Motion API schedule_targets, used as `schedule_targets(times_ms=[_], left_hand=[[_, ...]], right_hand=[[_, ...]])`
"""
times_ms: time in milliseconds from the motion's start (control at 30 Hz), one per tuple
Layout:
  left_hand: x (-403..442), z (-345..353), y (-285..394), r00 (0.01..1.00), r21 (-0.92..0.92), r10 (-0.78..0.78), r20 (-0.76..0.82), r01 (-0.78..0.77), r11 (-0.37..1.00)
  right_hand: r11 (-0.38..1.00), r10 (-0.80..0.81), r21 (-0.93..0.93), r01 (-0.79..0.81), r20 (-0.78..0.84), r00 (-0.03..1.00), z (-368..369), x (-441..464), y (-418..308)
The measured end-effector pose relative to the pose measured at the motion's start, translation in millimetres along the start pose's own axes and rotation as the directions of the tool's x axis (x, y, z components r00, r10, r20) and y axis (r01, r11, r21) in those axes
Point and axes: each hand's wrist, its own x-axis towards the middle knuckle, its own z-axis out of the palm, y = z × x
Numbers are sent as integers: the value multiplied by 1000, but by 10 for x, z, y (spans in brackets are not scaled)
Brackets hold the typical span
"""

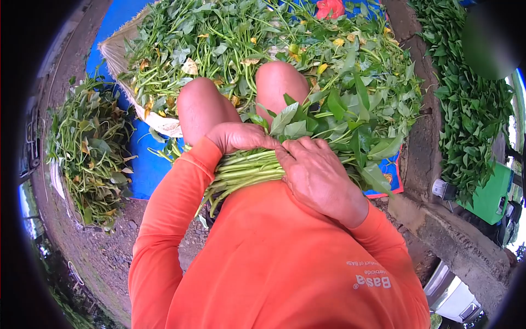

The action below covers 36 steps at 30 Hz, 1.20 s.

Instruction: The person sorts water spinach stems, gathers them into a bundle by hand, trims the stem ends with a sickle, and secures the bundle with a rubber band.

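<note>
A bundle of long-stemmed leafy greens (246, 170) lies crosswise on my lap, its cut stems pointing left and its leaves to the right. My left hand (241, 136) is closed over the top of the stems, thumb side toward the middle. My right hand (320, 172) wraps the bundle near where the leaves begin, its fingers close to the left fingertips. The palms and the undersides of both grips are hidden. Beyond my bare knees spreads a big heap of loose greens (219, 55), with some yellowed leaves among them.
A blue sheet (145, 172) and a pale woven sack (121, 45) lie under the heap. A second pile of greens (90, 153) sits at left. Another long row of leaves (466, 98) runs along the right, beside a concrete ledge (446, 225) and a green container (489, 193).
</note>
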Motion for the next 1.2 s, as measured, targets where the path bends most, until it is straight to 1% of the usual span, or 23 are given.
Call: schedule_targets(times_ms=[67, 100, 200, 233, 333, 367, 467, 500, 600, 633, 733, 767, 833, 867, 900, 967, 1000, 1033, 1067, 1100, 1133, 1167, 1200], left_hand=[[-51, 39, 69, 995, -169, -102, -8, 99, 981], [-111, 53, 133, 993, -161, -110, -53, 101, 982], [-106, 6, 100, 997, -44, -18, -69, 15, 999], [-85, 22, 103, 999, -152, -39, -38, 33, 988], [-39, 8, 71, 999, -188, -46, -3, 45, 981], [-23, -9, 72, 993, -228, -110, 45, 117, 967], [-170, 53, 173, 996, -77, 82, -40, -85, 993], [-63, -41, 23, 994, -58, 109, 23, -108, 992], [-50, -130, -45, 977, 9, 198, 74, -200, 980], [-121, -125, 15, 982, 72, 188, 8, -189, 979], [-408, -117, 275, 983, 178, 180, -23, -173, 969], [-396, -222, 154, 969, 220, 242, -49, -226, 949], [-418, -436, 95, 949, 435, 315, -28, -272, 858], [-468, -496, 107, 913, 527, 398, -93, -293, 797], [-671, -393, 361, 843, 617, 503, -191, -296, 730], [-891, -261, 708, 708, 727, 636, -305, -258, 636], [-883, -344, 722, 709, 785, 643, -290, -208, 583], [-831, -397, 696, 714, 788, 620, -324, -158, 594], [-786, -426, 652, 716, 793, 598, -360, -103, 601], [-715, -405, 589, 680, 827, 613, -403, -16, 562], [-694, -407, 534, 682, 842, 612, -400, 10, 539], [-685, -412, 494, 686, 858, 611, -394, 37, 512], [-693, -376, 532, 693, 876, 612, -382, 61, 478]], right_hand=[[1000, 14, 13, -15, 81, 997, -89, 50, -13], [1000, 0, -30, 0, -1, 1000, -62, 50, -2], [999, -16, -53, 7, -157, 987, -9, 72, -16], [999, -28, -44, 22, -141, 990, -22, 92, -8], [999, -21, -40, 21, 2, 1000, -19, 109, 59], [999, -32, -32, 32, -2, 999, -31, 113, 67], [997, -82, 2, 82, -93, 992, -11, 107, 101], [997, -67, 33, 70, -86, 994, -53, 118, 77], [997, -83, -5, 82, -83, 993, -100, 143, 39], [994, -108, -18, 107, -113, 988, -117, 160, 43], [985, -170, -55, 162, -191, 967, -133, 210, 8], [982, -185, -65, 175, -208, 960, -142, 257, 4], [978, -206, -87, 191, -231, 951, -148, 344, 5], [974, -220, -115, 196, -268, 938, -165, 402, 2], [971, -229, -139, 196, -294, 928, -179, 470, 2], [965, -246, -178, 195, -345, 906, -74, 565, 51], [960, -261, -199, 197, -383, 886, 5, 624, 89], [959, -257, -213, 185, -391, 884, 95, 661, 124], [968, -217, -196, 154, -359, 908, 178, 616, 113], [975, -181, -183, 126, -328, 927, 245, 573, 90], [979, -151, -174, 102, -301, 941, 287, 554, 63], [970, -174, -215, 114, -287, 942, 288, 498, 33], [977, -151, -190, 98, -289, 945, 302, 462, 6]])
